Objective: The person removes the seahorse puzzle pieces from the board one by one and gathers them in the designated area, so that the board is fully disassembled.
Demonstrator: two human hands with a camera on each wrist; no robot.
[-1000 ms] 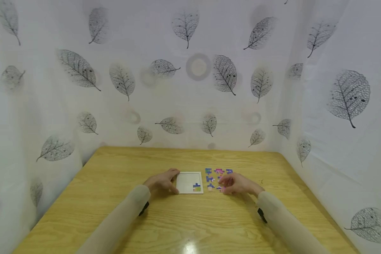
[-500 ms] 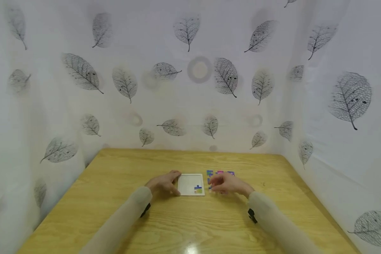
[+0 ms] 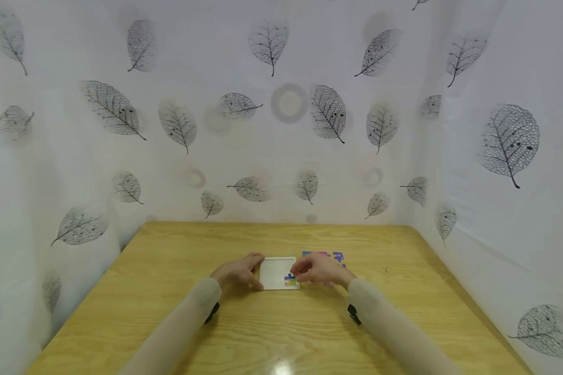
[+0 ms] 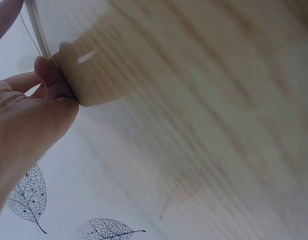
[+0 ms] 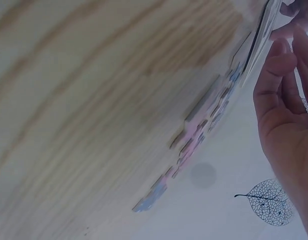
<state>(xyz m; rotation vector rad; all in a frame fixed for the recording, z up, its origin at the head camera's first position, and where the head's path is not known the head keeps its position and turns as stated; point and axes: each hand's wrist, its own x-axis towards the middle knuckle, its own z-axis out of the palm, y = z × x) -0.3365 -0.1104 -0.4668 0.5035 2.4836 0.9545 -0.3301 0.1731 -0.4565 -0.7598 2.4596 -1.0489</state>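
A shallow white puzzle tray (image 3: 276, 272) lies on the table with one blue-and-green puzzle piece (image 3: 290, 281) in its near right corner. My left hand (image 3: 238, 272) grips the tray's left side, thumb at the near corner and fingers at the far one. The left wrist view shows that thumb (image 4: 54, 82) against the tray's edge. Over the tray's right edge is my right hand (image 3: 318, 268), thumb and fingertips close together beside the placed piece. Whether a piece is between those fingertips is hidden. Several loose pieces (image 3: 338, 257) lie right of the tray, partly behind the right hand.
The wooden table (image 3: 244, 333) carries the tray and pieces near its middle. A white curtain (image 3: 281, 151) with a leaf print stands behind and along both sides. In the right wrist view the loose pieces (image 5: 154, 195) lie flat in rows.
My right hand has moved left from above the loose pieces to the tray's right edge. The left hand has kept its hold on the tray, and the placed piece stays in its corner.
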